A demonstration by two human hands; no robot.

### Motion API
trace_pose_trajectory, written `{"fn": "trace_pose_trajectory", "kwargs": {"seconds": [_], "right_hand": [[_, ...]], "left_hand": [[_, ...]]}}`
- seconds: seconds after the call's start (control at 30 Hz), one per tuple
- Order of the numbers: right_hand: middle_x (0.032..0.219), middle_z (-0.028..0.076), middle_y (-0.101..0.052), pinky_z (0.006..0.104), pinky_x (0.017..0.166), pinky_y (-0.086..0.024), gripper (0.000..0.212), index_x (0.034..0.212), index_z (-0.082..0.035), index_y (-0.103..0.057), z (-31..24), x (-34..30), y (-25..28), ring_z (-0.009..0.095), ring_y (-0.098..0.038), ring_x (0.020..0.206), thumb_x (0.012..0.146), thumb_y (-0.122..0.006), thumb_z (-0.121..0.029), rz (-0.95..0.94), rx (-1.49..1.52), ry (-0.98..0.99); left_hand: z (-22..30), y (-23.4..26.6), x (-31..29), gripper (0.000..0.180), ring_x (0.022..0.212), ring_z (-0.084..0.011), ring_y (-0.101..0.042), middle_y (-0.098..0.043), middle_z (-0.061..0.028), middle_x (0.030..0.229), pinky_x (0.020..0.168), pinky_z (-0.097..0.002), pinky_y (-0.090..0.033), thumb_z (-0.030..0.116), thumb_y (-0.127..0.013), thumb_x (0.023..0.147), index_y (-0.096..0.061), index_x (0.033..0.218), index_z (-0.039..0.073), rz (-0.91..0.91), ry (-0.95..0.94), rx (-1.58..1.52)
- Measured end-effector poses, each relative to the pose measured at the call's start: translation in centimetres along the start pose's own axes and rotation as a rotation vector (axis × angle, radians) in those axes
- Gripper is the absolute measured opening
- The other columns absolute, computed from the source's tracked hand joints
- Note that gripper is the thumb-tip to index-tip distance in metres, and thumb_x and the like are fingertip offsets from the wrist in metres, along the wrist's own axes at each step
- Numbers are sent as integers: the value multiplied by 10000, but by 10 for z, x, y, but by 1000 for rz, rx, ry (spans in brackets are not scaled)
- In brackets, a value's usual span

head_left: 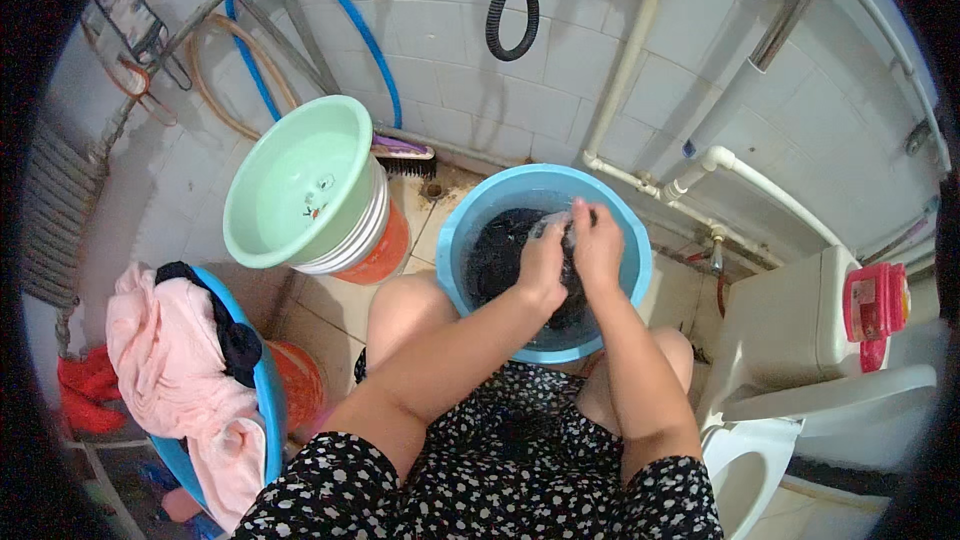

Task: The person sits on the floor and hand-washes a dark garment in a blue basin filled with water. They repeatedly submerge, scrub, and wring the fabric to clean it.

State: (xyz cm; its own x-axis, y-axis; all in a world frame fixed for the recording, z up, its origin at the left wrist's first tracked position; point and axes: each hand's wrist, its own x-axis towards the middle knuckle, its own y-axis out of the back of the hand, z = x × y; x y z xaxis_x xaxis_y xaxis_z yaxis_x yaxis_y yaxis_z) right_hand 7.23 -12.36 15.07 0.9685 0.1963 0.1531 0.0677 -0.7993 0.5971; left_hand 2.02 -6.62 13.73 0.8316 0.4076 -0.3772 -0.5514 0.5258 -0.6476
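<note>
A light blue basin stands on the floor between my knees, with a dark, wet cloth lying in it. Over its right half, my left hand and my right hand are close together, fingers curled in. Both appear to grip a bunched part of the dark cloth, where a pale, sudsy-looking patch shows between them. The fingertips are partly hidden, so the exact hold is hard to see.
Left of the basin, a pale green basin rests on a red-and-white bucket. Nearer, a blue tub holds a pink garment. A toilet stands at the right. Pipes run along the tiled wall behind, beside a brush.
</note>
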Motion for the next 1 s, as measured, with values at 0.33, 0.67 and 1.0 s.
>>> {"fn": "trace_pose_trajectory", "kwargs": {"seconds": [0.33, 0.67, 1.0], "right_hand": [[783, 199, -639, 445, 663, -468, 344, 879, -40, -627, 1, 14, -6, 383, -612, 731, 875, -543, -373, -116, -63, 20], [927, 22, -624, 271, 798, -441, 253, 995, -46, -598, 12, 38, 49, 119, -554, 858, 844, -655, -240, -471, 559, 46], [906, 109, -643, 322, 786, -465, 470, 1087, -34, -568, 36, 32, 45, 199, -603, 860, 699, -762, -216, -772, -176, 292]], "left_hand": [[16, 10, 19, 479, 987, -193, -528, -564, -81, 1091, 841, -342, -423, 391, -586, 838, -551, 1129, 11, 22, 243, 31], [53, 14, 19, 511, 915, -189, -570, -607, -103, 1010, 833, -307, -434, 342, -723, 730, -546, 1092, 28, -389, -409, 1121], [103, 11, 7, 126, 663, -113, -535, -570, -14, 718, 618, -258, -415, 153, -593, 748, -584, 794, 36, -382, -189, 271]]}}
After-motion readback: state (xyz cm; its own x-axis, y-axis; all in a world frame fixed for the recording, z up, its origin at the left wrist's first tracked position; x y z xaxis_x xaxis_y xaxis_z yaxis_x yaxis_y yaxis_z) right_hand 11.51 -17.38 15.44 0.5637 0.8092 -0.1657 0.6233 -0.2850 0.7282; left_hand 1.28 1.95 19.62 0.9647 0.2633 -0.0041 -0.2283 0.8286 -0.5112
